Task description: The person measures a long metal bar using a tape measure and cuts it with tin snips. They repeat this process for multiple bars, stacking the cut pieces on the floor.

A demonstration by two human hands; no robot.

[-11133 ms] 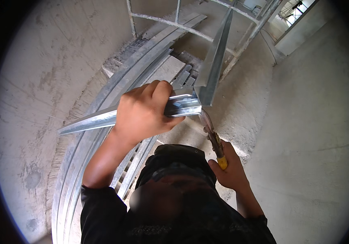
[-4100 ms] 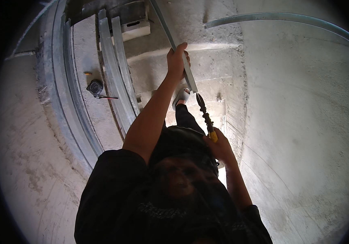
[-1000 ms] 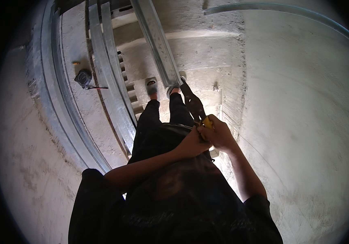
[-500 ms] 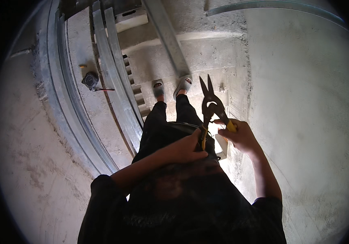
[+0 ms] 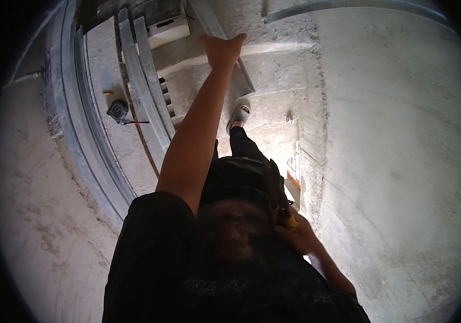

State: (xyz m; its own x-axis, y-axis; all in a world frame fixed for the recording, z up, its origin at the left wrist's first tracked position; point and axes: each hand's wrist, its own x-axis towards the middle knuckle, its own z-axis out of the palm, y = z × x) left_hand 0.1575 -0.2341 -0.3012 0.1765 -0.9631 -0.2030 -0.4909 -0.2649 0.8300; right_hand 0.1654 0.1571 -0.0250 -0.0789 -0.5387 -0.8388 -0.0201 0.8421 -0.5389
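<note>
My left arm stretches forward over the floor, and my left hand [image 5: 223,51] spans a long grey metal channel [image 5: 244,83], thumb at one edge and fingers at the other. The fingertips are partly hidden. The channel's near end lies in front of my sandalled foot [image 5: 239,116]. Low at my right side, my right hand [image 5: 299,235] is closed round the yellow grips of a pair of tin snips [image 5: 277,188]. Their dark blades point forward and look brought together, hard to make out against my dark clothing.
At the left, long metal channels [image 5: 142,86] lie along a pale ledge [image 5: 100,54]. A tape measure [image 5: 117,111] rests on it beside a small yellow piece [image 5: 108,93]. A hollow block [image 5: 168,31] sits farther ahead. Another metal strip [image 5: 359,4] curves across the top right, by a concrete wall [image 5: 402,134].
My left hand has let go of the snips' handle and reached forward to the metal channel. My right hand has lowered the snips towards my body, and their blades have come together.
</note>
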